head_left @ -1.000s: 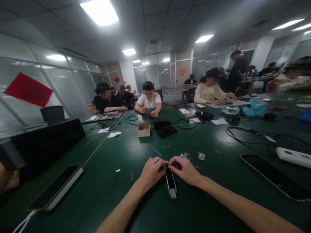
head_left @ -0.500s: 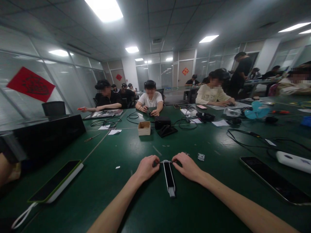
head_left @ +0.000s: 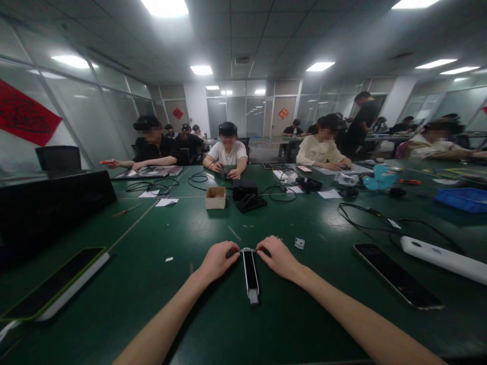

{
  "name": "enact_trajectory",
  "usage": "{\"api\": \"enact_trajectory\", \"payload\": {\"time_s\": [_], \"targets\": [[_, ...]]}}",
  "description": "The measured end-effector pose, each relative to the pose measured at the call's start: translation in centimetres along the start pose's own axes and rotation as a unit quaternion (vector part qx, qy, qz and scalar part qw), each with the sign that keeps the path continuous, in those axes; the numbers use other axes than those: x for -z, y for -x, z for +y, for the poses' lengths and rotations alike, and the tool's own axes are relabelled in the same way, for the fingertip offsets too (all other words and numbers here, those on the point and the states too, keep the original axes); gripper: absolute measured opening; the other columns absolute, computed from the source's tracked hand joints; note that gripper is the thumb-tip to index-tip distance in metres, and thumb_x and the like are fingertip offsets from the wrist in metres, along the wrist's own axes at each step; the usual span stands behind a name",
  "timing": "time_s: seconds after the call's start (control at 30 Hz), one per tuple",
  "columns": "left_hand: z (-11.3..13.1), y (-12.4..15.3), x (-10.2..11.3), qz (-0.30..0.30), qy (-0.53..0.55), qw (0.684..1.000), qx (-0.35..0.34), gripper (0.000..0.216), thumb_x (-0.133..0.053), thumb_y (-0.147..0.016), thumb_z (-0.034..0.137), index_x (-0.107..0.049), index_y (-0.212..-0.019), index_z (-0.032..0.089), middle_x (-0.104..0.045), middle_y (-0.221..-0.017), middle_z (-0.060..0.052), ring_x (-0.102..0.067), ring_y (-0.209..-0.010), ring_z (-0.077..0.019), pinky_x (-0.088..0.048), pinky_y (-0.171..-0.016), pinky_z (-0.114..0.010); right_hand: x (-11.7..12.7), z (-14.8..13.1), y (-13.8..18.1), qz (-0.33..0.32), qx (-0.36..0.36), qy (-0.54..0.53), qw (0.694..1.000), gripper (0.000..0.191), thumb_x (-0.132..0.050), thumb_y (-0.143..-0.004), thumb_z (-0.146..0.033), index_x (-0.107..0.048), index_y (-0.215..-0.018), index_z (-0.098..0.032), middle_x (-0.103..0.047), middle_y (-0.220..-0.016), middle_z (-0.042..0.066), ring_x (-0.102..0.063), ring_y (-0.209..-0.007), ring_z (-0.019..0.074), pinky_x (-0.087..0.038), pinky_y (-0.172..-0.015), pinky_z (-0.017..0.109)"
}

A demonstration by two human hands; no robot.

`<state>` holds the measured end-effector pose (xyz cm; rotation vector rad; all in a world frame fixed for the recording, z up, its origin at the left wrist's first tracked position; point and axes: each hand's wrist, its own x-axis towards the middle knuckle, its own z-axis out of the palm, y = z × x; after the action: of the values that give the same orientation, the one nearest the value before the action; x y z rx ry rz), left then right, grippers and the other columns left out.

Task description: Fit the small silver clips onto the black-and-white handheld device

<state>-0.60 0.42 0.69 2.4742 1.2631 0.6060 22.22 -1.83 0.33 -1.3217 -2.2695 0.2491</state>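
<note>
A narrow black and white device (head_left: 250,274) lies lengthwise on the green table (head_left: 160,314) in front of me. My left hand (head_left: 218,259) pinches at its far end from the left with curled fingers. My right hand (head_left: 277,256) does the same from the right. Both sets of fingertips press against the device's top end. A small metal part (head_left: 299,243) lies just right of my right hand.
A phone in a green case (head_left: 49,291) lies at the left, a black phone (head_left: 395,276) and a white power strip (head_left: 443,258) at the right. A cardboard box (head_left: 215,197), black gear (head_left: 247,197) and cables lie farther back. Several people sit along the far side.
The view has swung slightly right and down. My hands have parted a little, from meeting over the device's end to gripping it from each side.
</note>
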Motion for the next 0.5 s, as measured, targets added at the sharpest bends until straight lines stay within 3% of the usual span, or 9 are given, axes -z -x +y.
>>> {"api": "enact_trajectory", "payload": {"time_s": [0.23,0.5], "targets": [[-0.2,0.0,-0.1,-0.007,-0.001,1.000,-0.008,0.024,-0.046,-0.090,0.033,-0.064,-0.098,0.021,-0.064,-0.091,-0.003,-0.057,-0.078,-0.0158,-0.043,-0.070,-0.025,1.4,0.0,-0.3,-0.015,0.012,0.038,0.999,0.018,-0.049,-0.090,-0.027,-0.063,-0.098,-0.018,-0.063,-0.098,0.006,-0.054,-0.091,0.0189,-0.044,-0.079,0.033],[-0.2,0.1,-0.2,-0.009,-0.014,1.000,-0.003,0.024,-0.050,-0.088,0.031,-0.062,-0.106,0.022,-0.062,-0.095,-0.003,-0.058,-0.080,-0.0158,-0.044,-0.071,-0.025,3.5,5.3,-0.3,-0.022,-0.067,0.154,0.986,0.025,-0.042,-0.093,-0.025,-0.062,-0.107,-0.018,-0.062,-0.104,0.008,-0.052,-0.096,0.0198,-0.041,-0.083,0.033]]}}
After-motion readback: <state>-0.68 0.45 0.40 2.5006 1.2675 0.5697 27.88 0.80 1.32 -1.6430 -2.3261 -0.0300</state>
